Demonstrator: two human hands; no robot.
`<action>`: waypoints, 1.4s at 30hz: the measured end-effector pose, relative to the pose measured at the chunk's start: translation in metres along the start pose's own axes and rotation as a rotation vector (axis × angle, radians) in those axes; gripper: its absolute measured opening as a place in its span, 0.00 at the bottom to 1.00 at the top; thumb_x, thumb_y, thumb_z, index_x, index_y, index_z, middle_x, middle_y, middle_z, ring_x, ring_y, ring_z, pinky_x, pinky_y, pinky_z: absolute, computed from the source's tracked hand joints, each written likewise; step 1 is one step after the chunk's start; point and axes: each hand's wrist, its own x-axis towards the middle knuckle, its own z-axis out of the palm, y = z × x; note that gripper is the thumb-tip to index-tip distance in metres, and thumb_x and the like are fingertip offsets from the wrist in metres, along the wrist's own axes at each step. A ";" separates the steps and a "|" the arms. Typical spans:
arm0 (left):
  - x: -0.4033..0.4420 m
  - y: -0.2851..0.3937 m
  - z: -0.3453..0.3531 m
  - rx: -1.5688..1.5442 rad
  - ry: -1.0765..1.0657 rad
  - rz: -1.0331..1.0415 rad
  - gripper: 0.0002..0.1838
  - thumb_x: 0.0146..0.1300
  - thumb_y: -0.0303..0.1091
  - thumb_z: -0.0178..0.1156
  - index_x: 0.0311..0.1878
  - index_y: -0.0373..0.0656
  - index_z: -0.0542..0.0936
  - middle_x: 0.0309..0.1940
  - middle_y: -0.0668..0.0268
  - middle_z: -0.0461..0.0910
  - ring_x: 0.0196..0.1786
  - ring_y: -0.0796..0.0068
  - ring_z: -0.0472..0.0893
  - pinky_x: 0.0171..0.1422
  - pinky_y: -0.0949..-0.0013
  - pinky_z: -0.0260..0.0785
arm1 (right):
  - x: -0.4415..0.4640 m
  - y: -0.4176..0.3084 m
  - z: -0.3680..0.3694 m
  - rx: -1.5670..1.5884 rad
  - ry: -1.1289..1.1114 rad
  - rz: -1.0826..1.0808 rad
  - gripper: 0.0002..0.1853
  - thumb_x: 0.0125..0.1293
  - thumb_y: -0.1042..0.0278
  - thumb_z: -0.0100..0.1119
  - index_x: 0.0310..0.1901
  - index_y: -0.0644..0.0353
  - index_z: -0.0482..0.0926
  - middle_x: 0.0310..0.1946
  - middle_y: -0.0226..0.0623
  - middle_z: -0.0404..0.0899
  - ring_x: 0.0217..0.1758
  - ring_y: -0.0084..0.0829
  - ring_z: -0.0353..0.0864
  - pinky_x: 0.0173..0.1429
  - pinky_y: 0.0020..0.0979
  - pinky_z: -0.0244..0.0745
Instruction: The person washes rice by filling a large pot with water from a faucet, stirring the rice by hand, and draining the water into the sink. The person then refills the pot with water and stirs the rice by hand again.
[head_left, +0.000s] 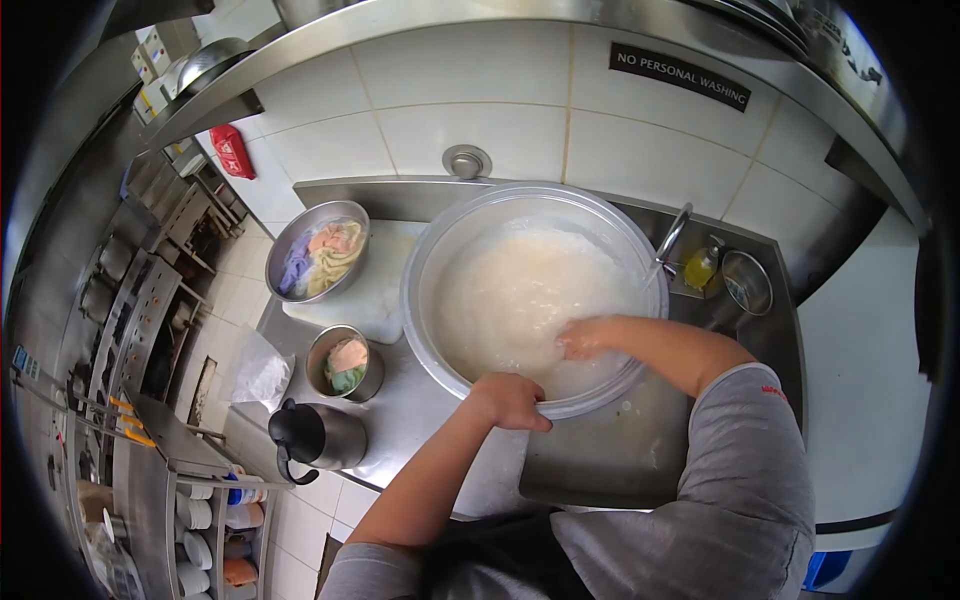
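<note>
A large round metal basin (413, 310) rests over the sink, full of cloudy whitish water (515, 285). My left hand (508, 402) grips the near rim, with the fingers closed over the edge. Inside the basin, near its right side, my right hand (588, 338) dips into the water. Its fingertips are under the surface, so whether they hold anything is hidden. A curved faucet (675, 235) reaches over the basin's right rim.
Left of the basin, a metal bowl of coloured cloths (325, 250) sits on a white board (390, 290). A small metal pot (368, 378), a steel jug (340, 440) and a plastic bag (260, 370) stand nearer. A yellow soap bottle (701, 268) and small bowl (748, 282) are right.
</note>
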 end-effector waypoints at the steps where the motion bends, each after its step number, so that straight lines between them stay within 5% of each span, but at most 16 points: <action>1: 0.002 0.000 0.001 0.001 -0.005 0.005 0.30 0.48 0.60 0.61 0.51 0.52 0.84 0.45 0.60 0.85 0.50 0.58 0.82 0.55 0.59 0.73 | -0.020 0.007 -0.017 -0.245 -0.004 -0.164 0.15 0.60 0.61 0.57 0.49 0.43 0.85 0.50 0.40 0.82 0.50 0.41 0.81 0.53 0.40 0.75; 5: 0.012 -0.008 0.003 -0.047 -0.109 0.018 0.36 0.50 0.64 0.60 0.58 0.51 0.80 0.51 0.58 0.82 0.55 0.58 0.80 0.60 0.61 0.70 | -0.051 0.052 -0.035 -0.136 -0.184 0.368 0.14 0.57 0.65 0.60 0.46 0.49 0.85 0.46 0.41 0.84 0.49 0.41 0.82 0.53 0.40 0.76; 8: 0.020 -0.015 -0.003 -0.135 -0.232 0.070 0.42 0.53 0.71 0.56 0.62 0.48 0.77 0.58 0.56 0.78 0.62 0.57 0.75 0.66 0.61 0.65 | -0.059 0.044 -0.069 -0.309 -0.016 0.641 0.12 0.55 0.68 0.62 0.42 0.53 0.85 0.44 0.40 0.84 0.49 0.42 0.83 0.53 0.41 0.77; 15: 0.079 -0.078 0.010 -0.054 -0.309 -0.157 0.47 0.57 0.77 0.47 0.64 0.43 0.75 0.65 0.52 0.72 0.69 0.55 0.68 0.74 0.58 0.56 | -0.055 0.087 -0.067 0.107 0.612 0.442 0.14 0.50 0.71 0.65 0.41 0.54 0.84 0.39 0.41 0.85 0.44 0.43 0.84 0.49 0.40 0.79; 21: 0.097 -0.106 0.014 0.137 -0.160 -0.338 0.33 0.54 0.62 0.62 0.57 0.49 0.81 0.60 0.58 0.78 0.62 0.58 0.76 0.67 0.56 0.66 | -0.071 0.035 -0.085 0.320 0.385 0.642 0.18 0.47 0.72 0.64 0.44 0.53 0.85 0.40 0.40 0.85 0.45 0.43 0.84 0.49 0.37 0.78; 24: 0.080 -0.105 0.006 0.209 -0.131 -0.389 0.29 0.52 0.57 0.65 0.54 0.50 0.83 0.57 0.59 0.79 0.60 0.61 0.78 0.66 0.56 0.68 | -0.068 0.038 -0.068 -0.038 0.178 0.569 0.17 0.50 0.70 0.63 0.45 0.56 0.85 0.41 0.39 0.85 0.47 0.41 0.84 0.48 0.44 0.78; 26: 0.066 -0.107 -0.005 0.265 -0.171 -0.376 0.28 0.52 0.56 0.65 0.53 0.50 0.83 0.57 0.59 0.80 0.60 0.61 0.79 0.65 0.56 0.69 | -0.094 -0.005 -0.086 -0.197 -0.141 0.676 0.17 0.56 0.64 0.61 0.48 0.51 0.83 0.46 0.37 0.84 0.50 0.44 0.83 0.59 0.49 0.73; 30: 0.045 -0.105 -0.034 0.419 0.037 -0.439 0.23 0.55 0.50 0.62 0.53 0.52 0.82 0.55 0.61 0.79 0.60 0.59 0.77 0.66 0.53 0.66 | -0.144 -0.027 -0.086 -0.333 -0.069 0.590 0.15 0.59 0.62 0.60 0.48 0.51 0.84 0.50 0.36 0.83 0.62 0.42 0.76 0.72 0.53 0.57; 32: 0.041 -0.129 -0.028 0.549 0.569 -0.458 0.21 0.55 0.48 0.63 0.52 0.56 0.82 0.58 0.64 0.76 0.64 0.60 0.73 0.69 0.53 0.63 | -0.166 -0.028 -0.067 0.091 0.698 0.574 0.13 0.64 0.66 0.55 0.46 0.56 0.85 0.56 0.40 0.80 0.70 0.42 0.68 0.77 0.55 0.46; 33: 0.036 -0.135 -0.028 0.567 0.760 -0.494 0.22 0.54 0.45 0.64 0.53 0.53 0.81 0.60 0.62 0.73 0.66 0.59 0.70 0.70 0.54 0.61 | -0.168 -0.026 -0.053 0.097 0.695 0.585 0.13 0.64 0.66 0.55 0.46 0.56 0.85 0.56 0.40 0.80 0.70 0.42 0.68 0.77 0.55 0.46; 35: 0.027 -0.144 -0.025 0.576 0.956 -0.519 0.23 0.53 0.42 0.65 0.54 0.51 0.80 0.63 0.61 0.70 0.68 0.57 0.67 0.72 0.55 0.60 | -0.162 -0.013 -0.022 0.337 1.190 0.402 0.17 0.67 0.71 0.52 0.56 0.55 0.80 0.65 0.39 0.72 0.74 0.40 0.61 0.78 0.43 0.49; 37: 0.020 -0.157 -0.015 -0.094 1.407 -0.667 0.26 0.55 0.37 0.65 0.57 0.37 0.75 0.56 0.52 0.74 0.62 0.53 0.73 0.66 0.57 0.65 | -0.145 -0.026 -0.004 0.656 1.467 0.422 0.20 0.68 0.73 0.50 0.61 0.53 0.75 0.66 0.38 0.70 0.73 0.39 0.63 0.76 0.39 0.52; 38: 0.019 -0.166 -0.010 -0.093 1.404 -0.656 0.26 0.55 0.37 0.65 0.57 0.37 0.75 0.56 0.52 0.74 0.62 0.53 0.73 0.66 0.57 0.65 | -0.134 -0.034 0.000 0.990 1.727 0.418 0.24 0.69 0.75 0.49 0.66 0.50 0.71 0.68 0.37 0.69 0.71 0.38 0.64 0.75 0.34 0.56; 39: 0.020 -0.180 -0.001 -0.528 1.260 -0.671 0.27 0.57 0.36 0.63 0.57 0.31 0.72 0.52 0.49 0.76 0.58 0.53 0.75 0.62 0.58 0.67 | -0.142 -0.068 -0.020 1.763 1.700 0.247 0.28 0.71 0.76 0.48 0.72 0.49 0.63 0.69 0.35 0.66 0.69 0.33 0.66 0.71 0.33 0.62; 40: 0.019 -0.184 0.003 -0.947 1.076 -0.668 0.28 0.59 0.36 0.62 0.57 0.25 0.69 0.48 0.46 0.78 0.54 0.52 0.78 0.58 0.60 0.70 | -0.139 -0.074 -0.017 1.766 1.710 0.248 0.28 0.71 0.76 0.48 0.72 0.49 0.63 0.69 0.35 0.66 0.69 0.33 0.66 0.71 0.33 0.62; 42: 0.018 -0.180 0.012 -0.866 1.113 -0.642 0.28 0.60 0.37 0.61 0.56 0.24 0.69 0.46 0.47 0.78 0.51 0.54 0.79 0.55 0.61 0.71 | -0.133 -0.084 -0.013 1.798 1.829 0.168 0.30 0.72 0.75 0.48 0.74 0.50 0.57 0.68 0.35 0.66 0.67 0.31 0.68 0.69 0.33 0.65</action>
